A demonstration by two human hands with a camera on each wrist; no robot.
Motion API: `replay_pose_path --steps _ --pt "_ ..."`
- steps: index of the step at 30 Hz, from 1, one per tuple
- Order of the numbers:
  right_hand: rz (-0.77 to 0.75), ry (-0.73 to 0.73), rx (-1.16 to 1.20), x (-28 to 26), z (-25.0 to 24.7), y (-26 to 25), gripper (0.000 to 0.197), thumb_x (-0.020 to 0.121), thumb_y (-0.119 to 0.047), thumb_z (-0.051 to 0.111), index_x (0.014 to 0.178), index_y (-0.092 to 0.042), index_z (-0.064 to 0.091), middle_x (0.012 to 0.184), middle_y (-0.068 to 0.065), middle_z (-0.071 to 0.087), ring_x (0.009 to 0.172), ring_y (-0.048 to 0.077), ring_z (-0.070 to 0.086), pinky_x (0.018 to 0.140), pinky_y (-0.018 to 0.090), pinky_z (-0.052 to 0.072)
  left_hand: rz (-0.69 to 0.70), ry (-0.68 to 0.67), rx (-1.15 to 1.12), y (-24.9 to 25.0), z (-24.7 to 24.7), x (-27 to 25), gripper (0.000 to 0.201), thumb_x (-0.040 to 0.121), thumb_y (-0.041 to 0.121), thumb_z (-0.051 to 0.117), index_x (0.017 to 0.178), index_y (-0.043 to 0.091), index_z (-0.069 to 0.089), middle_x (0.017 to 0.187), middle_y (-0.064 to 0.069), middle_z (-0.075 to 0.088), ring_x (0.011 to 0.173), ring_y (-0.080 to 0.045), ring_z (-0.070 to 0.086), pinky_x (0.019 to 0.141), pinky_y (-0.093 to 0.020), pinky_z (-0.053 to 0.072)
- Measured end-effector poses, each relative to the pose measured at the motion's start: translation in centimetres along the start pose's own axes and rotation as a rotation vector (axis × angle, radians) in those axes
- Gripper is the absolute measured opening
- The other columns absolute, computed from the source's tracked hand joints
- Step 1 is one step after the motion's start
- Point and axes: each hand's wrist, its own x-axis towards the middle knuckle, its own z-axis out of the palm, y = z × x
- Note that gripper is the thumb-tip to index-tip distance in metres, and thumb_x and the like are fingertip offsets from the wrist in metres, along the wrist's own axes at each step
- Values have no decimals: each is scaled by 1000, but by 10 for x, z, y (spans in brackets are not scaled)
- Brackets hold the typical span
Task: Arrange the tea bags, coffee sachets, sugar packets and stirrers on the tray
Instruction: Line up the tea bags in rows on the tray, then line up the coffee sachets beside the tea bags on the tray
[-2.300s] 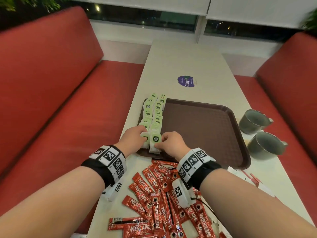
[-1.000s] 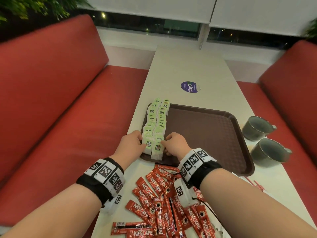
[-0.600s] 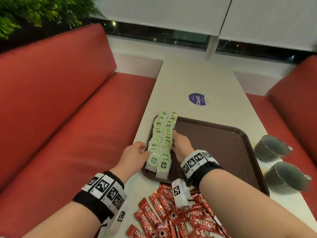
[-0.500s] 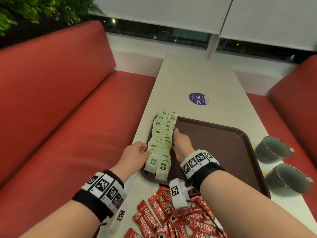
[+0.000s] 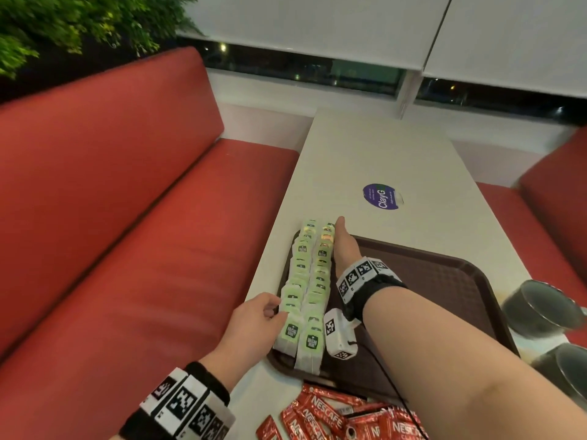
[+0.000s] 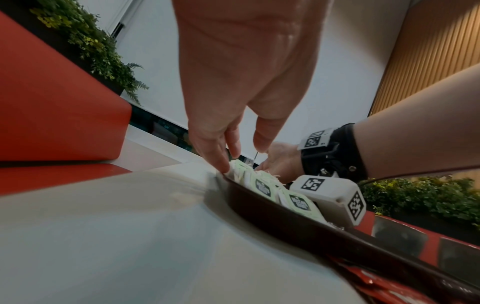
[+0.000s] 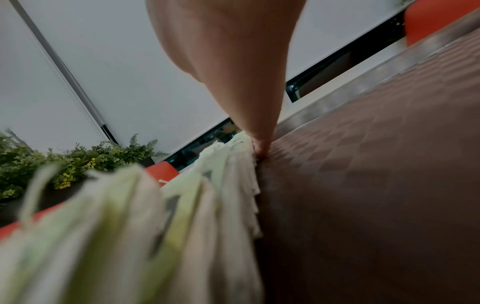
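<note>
From my feed the light is soft, even indoor light against dark windows [image 5: 317, 71], the head view bowing at its edges with the mugs [image 5: 540, 308] at 3 o'clock smeared, and the right-wrist view blurs the nearest tea bags [image 7: 116, 236] at 7 o'clock.

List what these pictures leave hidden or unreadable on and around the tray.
- Head view: the right forearm hides part of the tray.
- Head view: the bottom edge cuts off the coffee sachets; the right edge cuts the two cups.
- Right wrist view: the near tea bags are blurred, labels unreadable.
</note>
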Motion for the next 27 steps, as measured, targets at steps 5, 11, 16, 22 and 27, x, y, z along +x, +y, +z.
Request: replay_pose_path --steps 5,11,16,22,27 --pt "92 28 160 -38 0 -18 77 87 -72 27 131 -14 51 129 3 57 121 27 53 108 41 37 6 -10 23 0 -2 -1 29 90 24 59 119 17 59 114 2 62 102 -9 55 85 -17 38" --pt "242 -104 221 -94 -32 -6 82 93 -66 26 153 -14 4 160 5 8 147 21 7 118 41 10 4 -8 42 -4 -12 -1 29 91 26 58 118 17 60 115 2 62 98 -9 54 82 -18 37" --pt "293 -239 168 -170 -43 33 78 94 -62 27 153 -15 5 159 3 10 147 16 10 119 38 10 -2 -22 59 -7 -17 -7 28 92 22 56 117 13 60 115 -1 62 98 -12 55 85 -21 40" --pt "207 -301 212 -200 -15 51 48 100 -50 22 136 -27 43 99 -24 62 82 -8 65 75 10 49 4 -33 64 -5 -14 -16 26 91 21 57 115 14 62 113 0 63 96 -11 55 82 -21 39" --pt "158 -227 183 -212 -11 46 49 102 -44 24 142 -18 34 102 -19 56 70 -1 66 60 6 50 2 -37 65 -5 -16 -23 26 91 21 57 115 13 62 113 -2 64 97 -12 55 82 -22 40"
